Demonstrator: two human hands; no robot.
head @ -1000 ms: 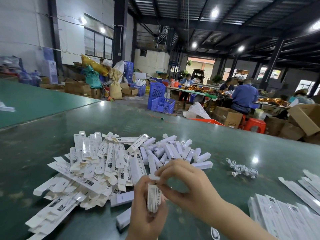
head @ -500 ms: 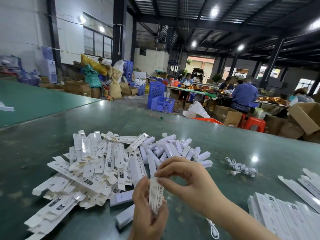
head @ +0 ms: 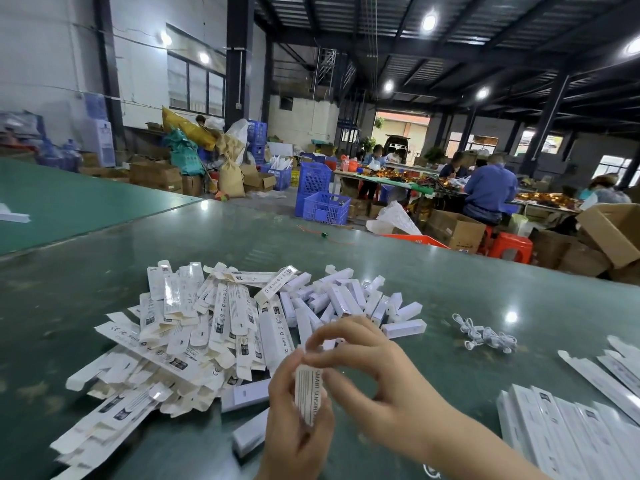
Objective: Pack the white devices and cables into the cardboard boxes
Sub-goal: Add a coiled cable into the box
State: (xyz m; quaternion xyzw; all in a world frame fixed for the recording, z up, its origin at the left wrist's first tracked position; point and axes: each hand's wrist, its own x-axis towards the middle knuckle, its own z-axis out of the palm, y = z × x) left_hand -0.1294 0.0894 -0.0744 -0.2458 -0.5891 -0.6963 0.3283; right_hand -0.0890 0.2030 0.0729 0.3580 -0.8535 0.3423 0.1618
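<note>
My left hand [head: 294,420] grips the narrow cardboard box [head: 308,393] upright just above the table [head: 450,289] while my right hand [head: 374,372] pinches its top flap; it looks light and crushable, so I'd hold its long edges.

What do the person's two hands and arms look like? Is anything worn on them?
Both hands are bare: the left hand and the right hand show no gloves, rings or watch. The right forearm is uncovered, with no sleeve in view. The left arm is out of frame.

Green table [head: 450,271]: flat box pile [head: 194,334], cable bundle [head: 485,336], box row [head: 571,434].
</note>
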